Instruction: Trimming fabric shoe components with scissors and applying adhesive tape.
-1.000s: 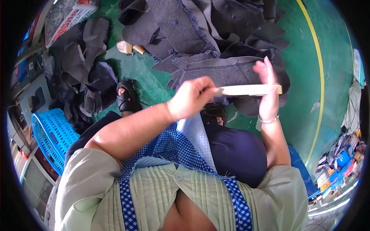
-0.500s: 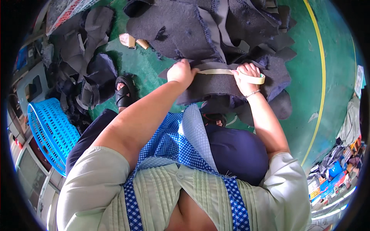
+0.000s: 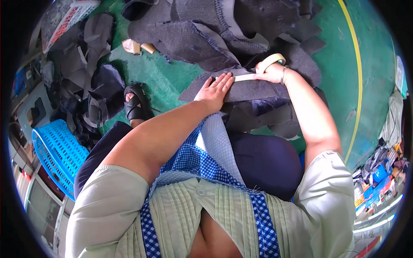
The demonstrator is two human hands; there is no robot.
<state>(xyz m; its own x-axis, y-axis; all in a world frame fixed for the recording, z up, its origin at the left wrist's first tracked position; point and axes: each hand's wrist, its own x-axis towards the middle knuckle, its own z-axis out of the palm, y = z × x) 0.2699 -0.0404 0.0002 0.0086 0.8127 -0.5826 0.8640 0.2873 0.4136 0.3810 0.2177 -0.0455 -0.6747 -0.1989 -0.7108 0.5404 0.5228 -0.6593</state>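
Observation:
My left hand [image 3: 215, 92] lies flat on a long dark grey fabric piece [image 3: 254, 91], its fingers stretched out over one end of a pale tape strip. In my right hand [image 3: 272, 74] is a roll of pale yellow masking tape [image 3: 277, 57], with the fingers closed round it. A short stretch of tape [image 3: 244, 78] runs straight between the two hands along the fabric's upper part. The tape under my left fingers is hidden. Beyond both hands rises a heap of dark grey fabric pieces [image 3: 176, 38] with fuzzy edges.
On the green floor [image 3: 159, 79] lie brown scraps [image 3: 131, 46]. More dark fabric [image 3: 97, 43] is piled at the left, near a blue plastic basket [image 3: 60, 152]. My sandalled foot [image 3: 135, 103] stands left of the work. A yellow line [image 3: 359, 86] crosses the floor at the right.
My left hand has gone from gripping the tape to lying flat on it. My right hand has risen slightly with the roll, and the fabric heap has shifted left.

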